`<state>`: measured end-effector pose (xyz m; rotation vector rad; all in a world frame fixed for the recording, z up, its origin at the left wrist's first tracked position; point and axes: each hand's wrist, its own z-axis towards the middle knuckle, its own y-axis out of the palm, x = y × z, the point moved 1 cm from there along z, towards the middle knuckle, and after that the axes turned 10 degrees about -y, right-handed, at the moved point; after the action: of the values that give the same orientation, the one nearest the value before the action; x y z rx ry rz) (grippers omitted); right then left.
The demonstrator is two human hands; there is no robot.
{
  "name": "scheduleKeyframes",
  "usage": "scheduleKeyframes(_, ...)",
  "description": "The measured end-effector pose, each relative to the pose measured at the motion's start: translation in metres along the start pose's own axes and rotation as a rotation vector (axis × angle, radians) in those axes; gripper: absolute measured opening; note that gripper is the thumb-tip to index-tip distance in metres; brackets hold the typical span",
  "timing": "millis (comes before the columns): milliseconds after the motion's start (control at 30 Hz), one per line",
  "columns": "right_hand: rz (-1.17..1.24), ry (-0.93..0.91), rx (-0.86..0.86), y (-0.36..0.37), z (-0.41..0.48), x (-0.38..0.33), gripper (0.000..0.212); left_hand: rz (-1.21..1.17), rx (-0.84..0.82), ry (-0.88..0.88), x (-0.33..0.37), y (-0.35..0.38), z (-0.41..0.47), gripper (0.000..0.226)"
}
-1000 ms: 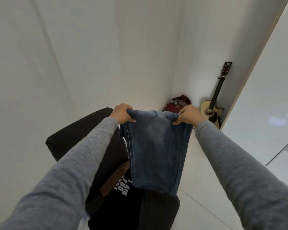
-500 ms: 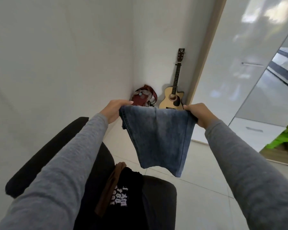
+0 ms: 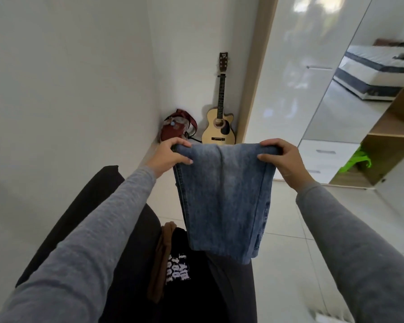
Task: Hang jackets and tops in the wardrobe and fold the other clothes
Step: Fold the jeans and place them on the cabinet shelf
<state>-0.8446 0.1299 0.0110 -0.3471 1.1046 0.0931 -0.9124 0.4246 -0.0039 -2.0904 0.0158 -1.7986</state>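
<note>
Blue jeans (image 3: 224, 201), folded over, hang in the air in front of me. My left hand (image 3: 169, 155) grips their top left corner and my right hand (image 3: 281, 157) grips the top right corner. Below them, on a black armchair (image 3: 86, 206), lie a black top with white lettering (image 3: 180, 271) and a brown garment (image 3: 160, 259). The wardrobe (image 3: 313, 73) with glossy white doors stands at the right; an open wooden section (image 3: 387, 136) shows at its far right.
An acoustic guitar (image 3: 218, 122) leans in the corner beside a dark red bag (image 3: 175, 127). A green object (image 3: 357, 159) sits in the open wardrobe section. White drawers (image 3: 324, 157) are below the mirror door. The floor is white tile.
My view has swung further right, bringing more of the wardrobe into sight. Both hands have kept hold of the jeans, which now hang straighter and level between them.
</note>
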Motion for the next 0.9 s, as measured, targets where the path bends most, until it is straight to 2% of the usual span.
scheduleKeyframes(100,-0.298,0.041,-0.128,0.002,-0.007,0.006,0.038,0.286,-0.037,0.037,-0.014,-0.004,0.005,0.052)
scheduleKeyframes(167,-0.424,0.085,-0.127,0.004,-0.01,0.012,0.047,0.498,0.021,0.052,-0.02,-0.001,0.009,0.057)
scheduleKeyframes(200,-0.451,0.1,-0.114,0.005,-0.01,0.014,0.046,0.552,0.058,0.05,-0.022,0.001,0.009,0.052)
scheduleKeyframes(300,-0.51,0.116,-0.094,0.012,-0.006,0.02,0.024,0.638,0.172,0.072,-0.027,0.008,0.016,0.021)
scheduleKeyframes(400,-0.578,0.141,-0.092,0.021,0.006,0.029,0.009,0.629,0.292,0.054,-0.026,0.011,0.027,0.016)
scheduleKeyframes(500,-0.706,0.129,-0.065,0.023,0.024,0.035,0.009,0.771,0.376,0.059,-0.02,0.016,0.036,0.038)
scheduleKeyframes(633,-0.721,0.036,-0.053,0.025,0.04,0.032,0.005,0.804,0.539,0.219,-0.014,0.017,0.032,0.011)
scheduleKeyframes(767,-0.675,-0.057,-0.037,0.03,0.013,0.032,0.016,0.737,0.528,0.25,-0.036,0.019,0.005,0.023)
scheduleKeyframes(833,-0.622,-0.071,-0.163,0.032,-0.024,0.047,0.02,0.698,0.461,0.248,-0.071,0.021,-0.02,0.031)
scheduleKeyframes(900,-0.652,0.027,-0.349,0.035,-0.073,0.07,0.022,0.786,0.349,0.257,-0.122,0.03,-0.056,0.038)
